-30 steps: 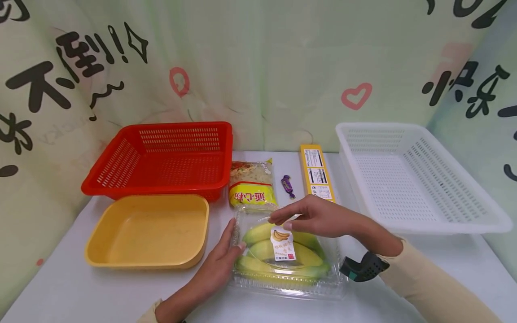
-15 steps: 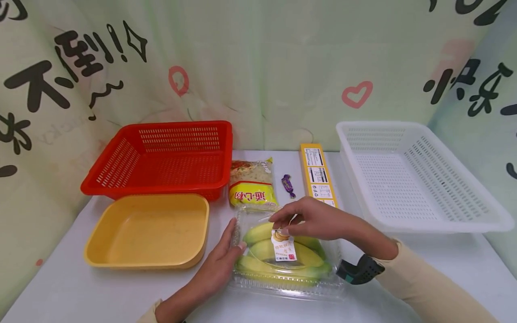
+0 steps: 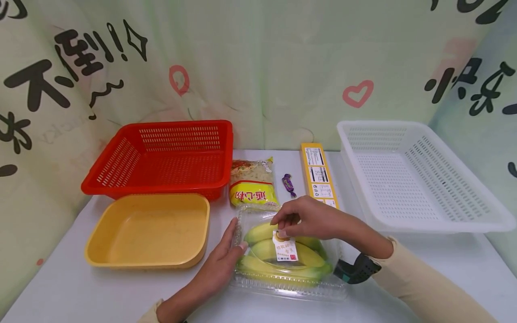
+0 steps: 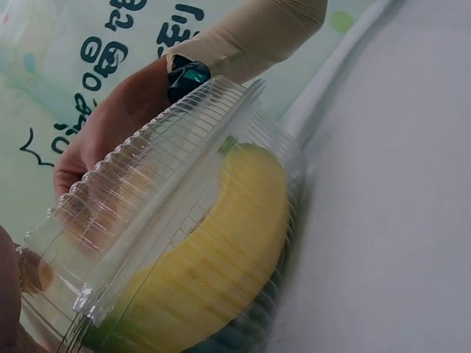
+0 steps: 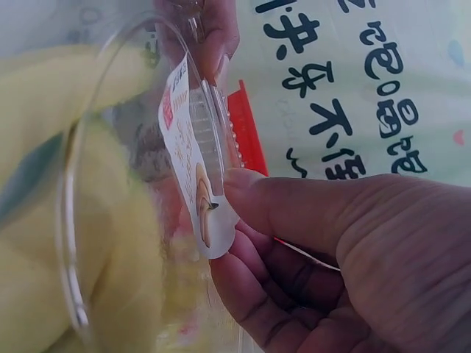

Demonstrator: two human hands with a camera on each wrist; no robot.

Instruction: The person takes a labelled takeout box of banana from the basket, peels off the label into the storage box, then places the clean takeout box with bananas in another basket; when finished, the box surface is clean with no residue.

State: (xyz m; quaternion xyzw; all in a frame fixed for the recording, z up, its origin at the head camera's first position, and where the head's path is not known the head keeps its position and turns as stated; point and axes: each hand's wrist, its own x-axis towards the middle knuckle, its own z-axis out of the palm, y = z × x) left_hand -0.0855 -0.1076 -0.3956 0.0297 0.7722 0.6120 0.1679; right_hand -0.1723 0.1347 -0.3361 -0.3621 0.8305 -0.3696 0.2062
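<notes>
Banana box point(image 3: 282, 290) is touched by the straight-fingered left hand point(image 3: 220, 259), its label point(image 3: 286, 250) pinched by the right hand point(image 3: 308, 218).

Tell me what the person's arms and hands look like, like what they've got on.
Both arms wear cream sleeves: the right sleeve shows well, the left sleeve only near its cuff. The left hand and right hand are gloveless. A chunky black wrist device with a small green patch sits by the right cuff.
</notes>
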